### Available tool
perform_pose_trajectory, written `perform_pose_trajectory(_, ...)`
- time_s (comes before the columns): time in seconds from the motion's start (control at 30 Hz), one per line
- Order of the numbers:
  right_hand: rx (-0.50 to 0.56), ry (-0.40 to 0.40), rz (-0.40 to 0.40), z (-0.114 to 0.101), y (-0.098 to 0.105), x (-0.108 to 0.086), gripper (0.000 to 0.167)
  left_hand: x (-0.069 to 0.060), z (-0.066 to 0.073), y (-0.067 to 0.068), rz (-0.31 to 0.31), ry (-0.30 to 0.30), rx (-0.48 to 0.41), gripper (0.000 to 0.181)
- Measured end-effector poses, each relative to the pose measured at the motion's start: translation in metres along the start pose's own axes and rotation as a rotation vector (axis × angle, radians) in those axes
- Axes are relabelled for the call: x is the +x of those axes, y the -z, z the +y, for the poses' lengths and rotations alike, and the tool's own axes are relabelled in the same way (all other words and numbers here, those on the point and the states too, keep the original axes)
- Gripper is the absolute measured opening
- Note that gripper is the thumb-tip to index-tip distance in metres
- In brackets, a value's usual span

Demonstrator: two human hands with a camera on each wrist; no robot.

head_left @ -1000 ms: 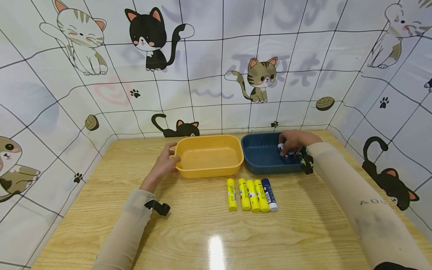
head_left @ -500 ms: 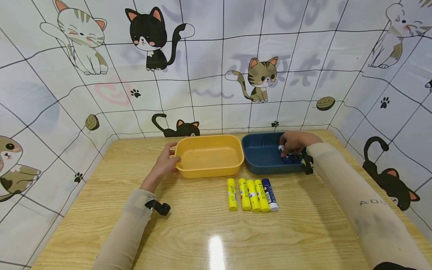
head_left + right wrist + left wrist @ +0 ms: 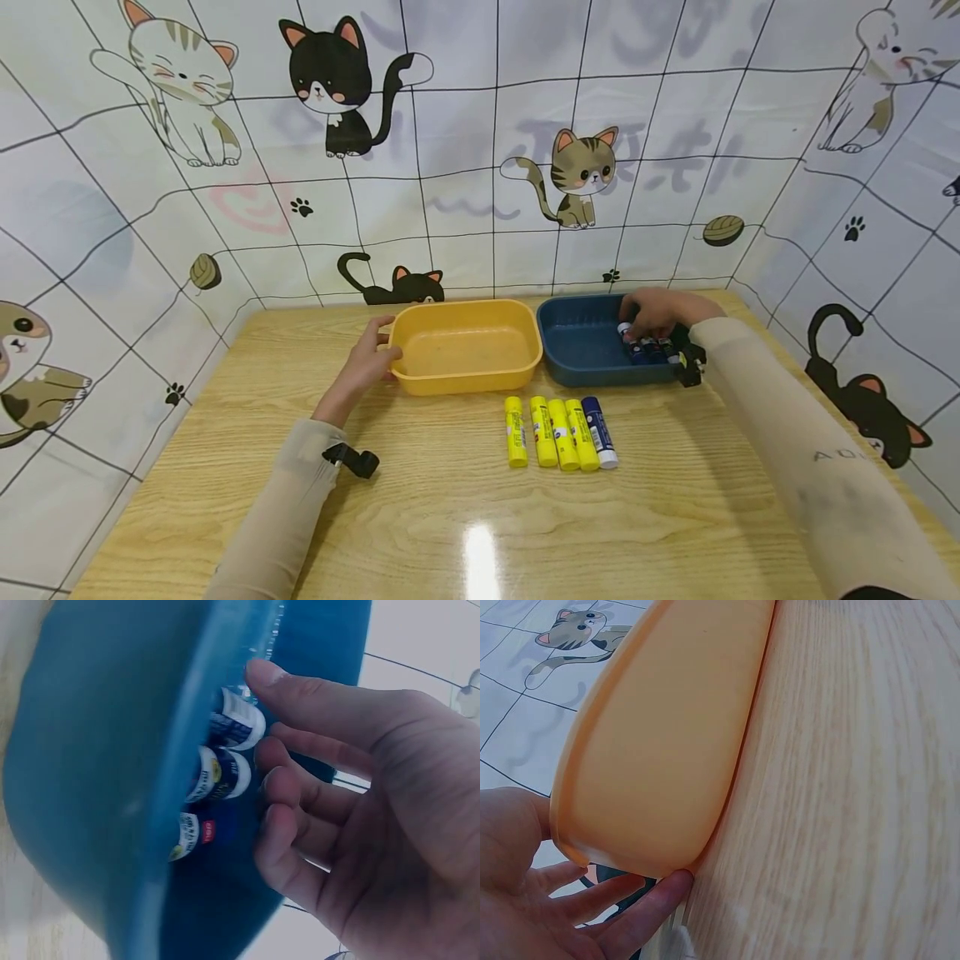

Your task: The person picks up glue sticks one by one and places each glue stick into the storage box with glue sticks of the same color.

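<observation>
Nearest: four yellow cylindrical tubes (image 3: 562,434) and one navy tube with white end (image 3: 598,429) on wood table (image 3: 405,517). Beyond, left hand (image 3: 366,358) grips end of yellow plastic tray (image 3: 465,387). Right hand (image 3: 654,312), thumb and fingers apart, no clear hold, at navy white-capped tubes (image 3: 236,774) inside blue plastic tray (image 3: 592,377); loose pinch could drop one.

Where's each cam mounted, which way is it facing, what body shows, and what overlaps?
Head: worn there, facing forward and down at the table, yellow tray, blue tray and wall; both forearms, left grip and right grip show.
Left wrist: worn there, facing along the yellow tray's outer side; only the left grip shows.
Right wrist: worn there, facing the blue tray and the sticks inside it; only the right grip shows.
Shared: head and right wrist both show the blue tray, those sticks and the right grip.
</observation>
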State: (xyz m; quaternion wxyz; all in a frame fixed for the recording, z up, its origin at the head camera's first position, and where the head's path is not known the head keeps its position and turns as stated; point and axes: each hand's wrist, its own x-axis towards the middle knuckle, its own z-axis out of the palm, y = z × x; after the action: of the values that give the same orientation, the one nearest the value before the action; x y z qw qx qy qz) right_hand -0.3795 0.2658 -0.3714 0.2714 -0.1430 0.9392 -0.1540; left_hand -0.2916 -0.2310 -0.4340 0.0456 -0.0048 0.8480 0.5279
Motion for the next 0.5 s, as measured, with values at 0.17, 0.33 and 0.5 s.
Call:
perform_pose_trajectory(0.17,0.044,0.057,0.059,-0.001,0.004,-0.008,0.053,0.000,-0.001,0.000,0.002,0.008,-0.001,0.068)
perform_pose_trajectory(0.33,0.010,0.126,0.105,-0.009,0.006,-0.020,0.048,-0.001,0.000,-0.001,-0.004,0.004,-0.012,0.070)
perform_pose_trajectory(0.5,-0.095,0.195,0.197,-0.024,0.003,-0.036,0.042,-0.002,0.000,0.001,-0.008,0.000,-0.016,0.070)
